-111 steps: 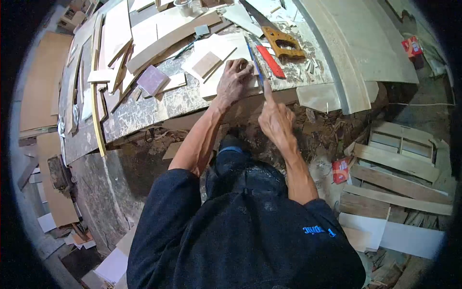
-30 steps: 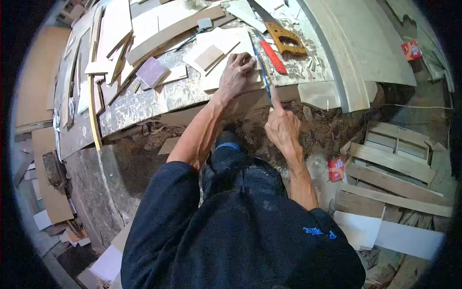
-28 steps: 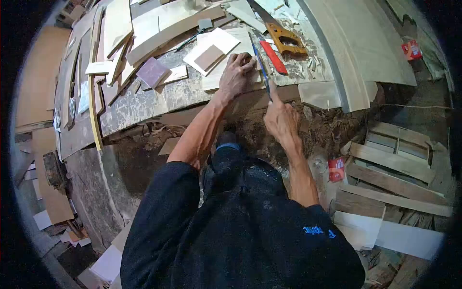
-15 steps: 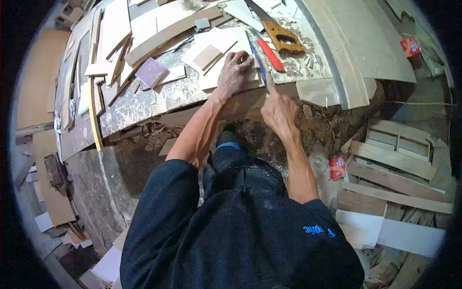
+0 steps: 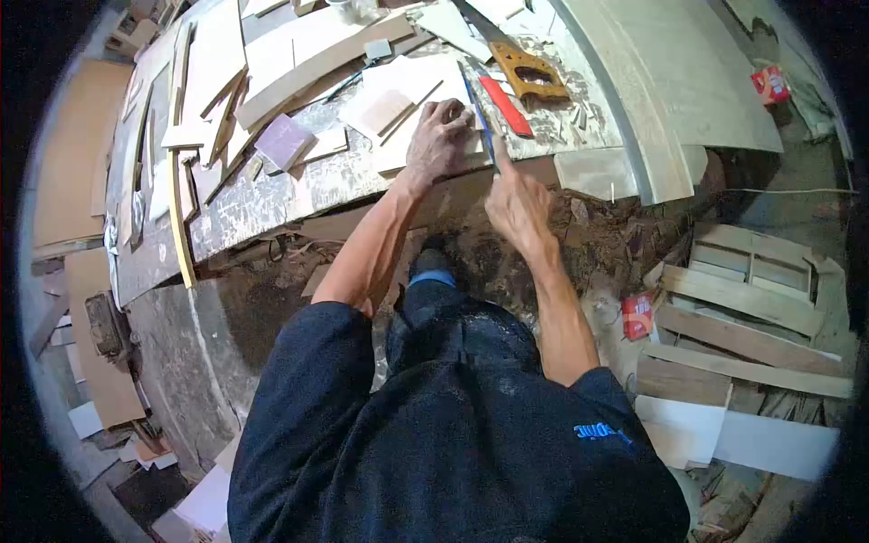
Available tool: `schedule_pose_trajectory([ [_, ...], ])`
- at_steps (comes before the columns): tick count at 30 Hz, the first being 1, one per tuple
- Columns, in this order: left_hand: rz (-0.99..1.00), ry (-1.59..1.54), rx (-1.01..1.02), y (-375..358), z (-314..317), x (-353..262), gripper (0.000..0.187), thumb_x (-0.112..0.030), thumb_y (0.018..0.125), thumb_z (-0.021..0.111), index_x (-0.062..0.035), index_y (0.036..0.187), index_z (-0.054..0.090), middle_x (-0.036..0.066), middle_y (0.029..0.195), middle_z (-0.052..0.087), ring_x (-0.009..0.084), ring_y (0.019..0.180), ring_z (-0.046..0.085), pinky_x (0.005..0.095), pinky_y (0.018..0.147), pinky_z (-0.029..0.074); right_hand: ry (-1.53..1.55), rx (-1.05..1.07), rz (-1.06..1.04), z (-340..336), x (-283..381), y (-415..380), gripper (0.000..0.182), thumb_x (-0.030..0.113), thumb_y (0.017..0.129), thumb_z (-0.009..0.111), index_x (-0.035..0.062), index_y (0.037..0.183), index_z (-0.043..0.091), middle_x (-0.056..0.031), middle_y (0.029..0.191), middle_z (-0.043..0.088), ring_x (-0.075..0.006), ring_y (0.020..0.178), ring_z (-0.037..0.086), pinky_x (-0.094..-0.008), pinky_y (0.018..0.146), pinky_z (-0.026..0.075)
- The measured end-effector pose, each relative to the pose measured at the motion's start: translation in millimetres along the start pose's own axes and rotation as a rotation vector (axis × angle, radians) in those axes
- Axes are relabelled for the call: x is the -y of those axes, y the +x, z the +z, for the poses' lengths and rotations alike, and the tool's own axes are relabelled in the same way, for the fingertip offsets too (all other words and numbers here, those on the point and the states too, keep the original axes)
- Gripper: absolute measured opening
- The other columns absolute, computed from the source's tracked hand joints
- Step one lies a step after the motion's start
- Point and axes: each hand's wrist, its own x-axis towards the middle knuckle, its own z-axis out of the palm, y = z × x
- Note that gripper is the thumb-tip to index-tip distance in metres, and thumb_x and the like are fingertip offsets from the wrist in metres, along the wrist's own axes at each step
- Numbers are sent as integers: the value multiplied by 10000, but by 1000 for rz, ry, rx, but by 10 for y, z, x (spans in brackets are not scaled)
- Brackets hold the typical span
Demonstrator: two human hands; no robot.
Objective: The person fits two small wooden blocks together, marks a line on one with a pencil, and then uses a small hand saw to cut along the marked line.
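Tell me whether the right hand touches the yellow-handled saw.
Apart: the head view shows bare bench and the red strip between the right hand and the saw.

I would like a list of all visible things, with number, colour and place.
Workbench: one, grey-white, ahead
Board: one, pale, near bench's front edge
Narrow tool: one, blue, board's right side
Handsaw: one, brown-handled, bench's right part
Bar-shaped item: one, red, beside handsaw
Square block: one, purple, left of board
Strip: one, yellow, over bench's front edge
Cup: one, clear, bench's far side
Packets: two, red, right side
Loose boards: many, pale to brown, bench and floor
Sleeves: two, dark, below
Left hand: one, bare, over board
Right hand: one, bare, holding narrow tool
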Motion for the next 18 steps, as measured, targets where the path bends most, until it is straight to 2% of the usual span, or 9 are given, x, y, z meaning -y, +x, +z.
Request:
schedule_pose_trajectory([
  [3,-29,-27,52,12,-39,-15,429,-185,766,683,-116,1189,647,117,1212,567,332,1075,505,398,950,444,-103,-26,17,-70,41,-287,703,118,848,510,178,1504,264,-262,659,619,-458,645,625,-554,645,484],
  [4,-24,-14,51,19,-52,-28,453,-191,751,696,-118,1195,643,122,1213,567,334,1082,508,406,949,448,-101,-4,39,-25,12,-230,698,141,859,517,190,1505,258,-261,682,630,-457,655,629,-554,650,484],
  [8,0,-31,33,14,-34,-8,459,-194,734,726,-102,1178,652,131,1211,566,335,1084,510,411,940,453,-121,-137,-75,268,-131,210,706,173,862,537,195,1506,248,-274,711,637,-454,688,643,-552,651,481],
  [11,0,2,7,21,-50,-47,436,-196,755,725,-99,1174,657,131,1208,567,336,1071,514,412,934,457,-125,-11,2,4,23,-21,708,158,855,531,188,1504,250,-282,706,634,-451,702,646,-553,655,474],
  [14,-14,-17,21,7,12,10,439,-202,753,728,-100,1174,660,132,1222,559,336,1067,513,406,931,459,-116,-31,-10,7,-28,-281,708,149,854,529,186,1504,251,-270,688,631,-445,685,643,-556,638,466],
  [18,-14,1,13,26,-112,-115,395,-152,800,672,-110,1193,661,127,1214,569,330,1083,500,395,931,456,-63,-21,-24,86,-13,129,728,132,848,518,178,1514,226,-268,666,624,-466,644,625,-574,637,472],
])
